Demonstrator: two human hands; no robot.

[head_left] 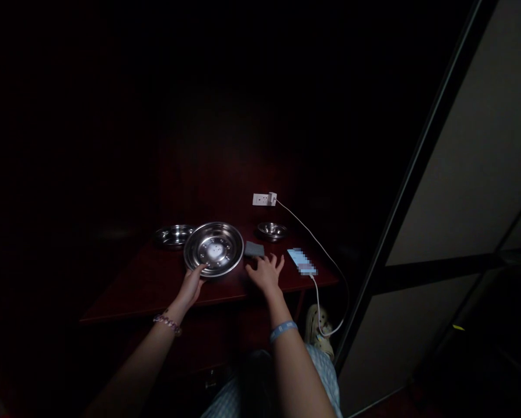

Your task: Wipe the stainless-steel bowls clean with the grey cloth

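My left hand (191,285) grips the near rim of a shiny steel bowl (216,249), which is tilted so its inside faces me. Fingers spread, my right hand (266,271) hovers over or rests at the table; contact cannot be made out. Just beyond its fingertips lies a small grey cloth-like piece (254,249). To the right of that hand is a phone (301,262) with a lit screen, joined to a white cable (316,296).
A second steel bowl (173,237) stands at the back left of the dark red table (133,287), and a smaller bowl (272,231) at the back right. A charger (272,198) sits in the wall socket (260,200). Pale panels (464,174) rise on the right.
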